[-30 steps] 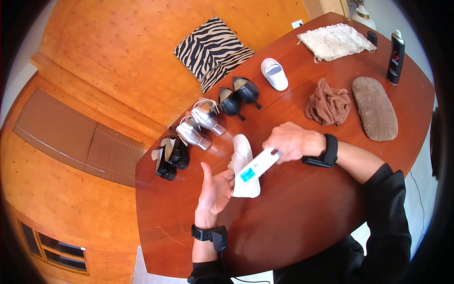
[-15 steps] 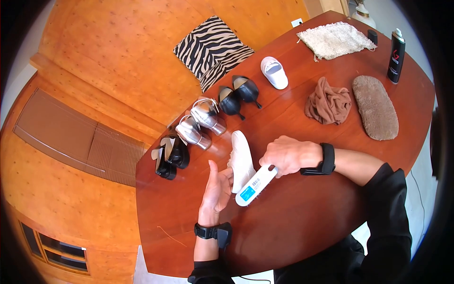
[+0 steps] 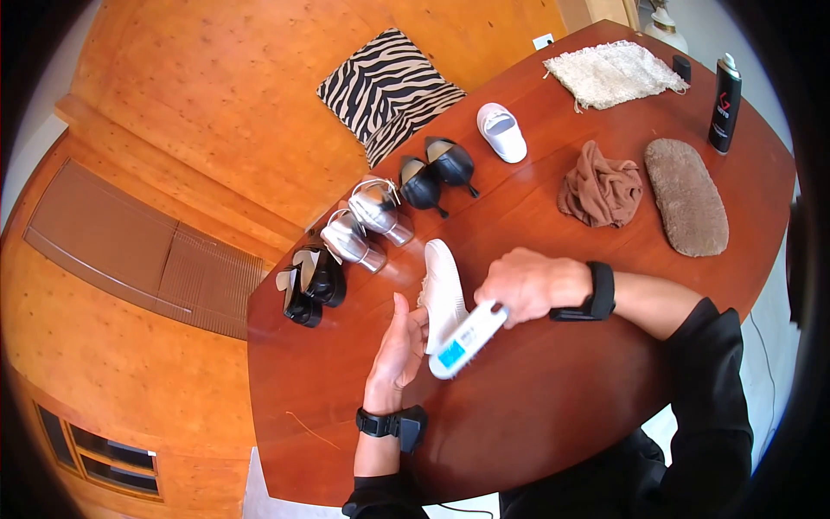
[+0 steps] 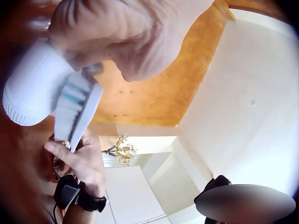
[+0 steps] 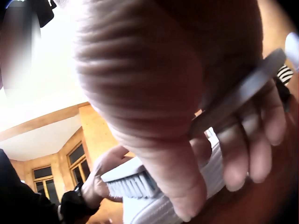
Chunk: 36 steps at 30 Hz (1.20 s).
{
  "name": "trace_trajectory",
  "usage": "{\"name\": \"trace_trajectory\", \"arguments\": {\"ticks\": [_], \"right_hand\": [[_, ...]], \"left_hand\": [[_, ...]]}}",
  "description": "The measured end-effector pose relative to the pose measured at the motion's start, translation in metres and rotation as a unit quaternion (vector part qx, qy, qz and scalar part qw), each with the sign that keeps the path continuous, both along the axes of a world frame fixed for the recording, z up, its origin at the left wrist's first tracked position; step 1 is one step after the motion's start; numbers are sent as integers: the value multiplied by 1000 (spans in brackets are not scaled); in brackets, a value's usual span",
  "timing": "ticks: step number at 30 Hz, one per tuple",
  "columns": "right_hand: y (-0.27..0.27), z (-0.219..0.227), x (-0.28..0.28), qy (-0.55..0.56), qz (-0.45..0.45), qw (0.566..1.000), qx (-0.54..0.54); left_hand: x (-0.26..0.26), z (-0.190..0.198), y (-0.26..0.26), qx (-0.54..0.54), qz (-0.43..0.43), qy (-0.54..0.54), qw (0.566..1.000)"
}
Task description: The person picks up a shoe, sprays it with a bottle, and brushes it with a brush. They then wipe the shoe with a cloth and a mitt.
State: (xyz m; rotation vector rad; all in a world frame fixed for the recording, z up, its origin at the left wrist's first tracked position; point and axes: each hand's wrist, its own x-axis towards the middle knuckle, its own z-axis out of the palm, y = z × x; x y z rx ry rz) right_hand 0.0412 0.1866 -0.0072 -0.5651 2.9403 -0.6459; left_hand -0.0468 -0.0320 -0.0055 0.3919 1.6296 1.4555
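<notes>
A white sneaker (image 3: 443, 281) is held tilted above the middle of the table. My left hand (image 3: 399, 350) holds it near the end closer to me, with the thumb raised and the fingertips hidden by the shoe. In my right hand (image 3: 532, 285), the fingers grip the handle of a white brush (image 3: 467, 343) with a blue label on its back. The brush head crosses the sneaker's near end. From the left wrist, its pale bristles (image 4: 70, 100) face the sneaker (image 4: 35, 84), right against it. The right wrist view has the bristles (image 5: 133, 185) over the white shoe.
Black shoes (image 3: 316, 281), silver heels (image 3: 372, 212), black heels (image 3: 432, 177) and a white shoe (image 3: 501, 134) line the far edge. Toward the right lie a brown cloth (image 3: 601, 186), a fuzzy brown pad (image 3: 687, 199), a cream mat (image 3: 614, 73) and a black spray can (image 3: 724, 108).
The brush has shifted toward me, down to the sneaker's near end, and its labelled back has turned more into view. The sneaker has turned slightly. Both hands keep their hold.
</notes>
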Motion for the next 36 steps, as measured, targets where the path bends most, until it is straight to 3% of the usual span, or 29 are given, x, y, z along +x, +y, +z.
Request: {"name": "trace_trajectory", "arguments": {"ticks": [3, 5, 11, 13, 15, 17, 22, 30, 33, 36], "right_hand": [[-6, -8, 0, -21, 25, 999, 9], [5, -6, -3, 38, 13, 999, -25], [58, -4, -18, 26, -179, 983, 7], [59, -3, -17, 3, -196, 980, 11], [46, 3, -12, 12, -139, 990, 19], [31, -2, -7, 21, -52, 997, -44], [9, -5, -3, 9, 22, 999, -30], [62, -12, -18, 50, -158, 986, -12], [48, -1, -13, 26, -131, 991, -1], [29, -3, -6, 30, -26, 998, -48]], "left_hand": [[-2, -2, -2, 1, -17, -9, 1000], [-1, 0, -2, 4, -23, -12, 1000], [1, 1, -3, -12, -45, -1, 999], [2, 1, -2, -14, -41, 0, 999], [2, 1, -1, -16, -37, 1, 999], [1, -1, -2, -18, -16, -11, 1000], [-3, 0, -5, -15, -48, -35, 998], [-2, -3, -3, -20, -24, -3, 1000], [-1, -3, -3, -21, -23, -1, 1000], [-2, -2, -3, -20, -27, -7, 999]]}}
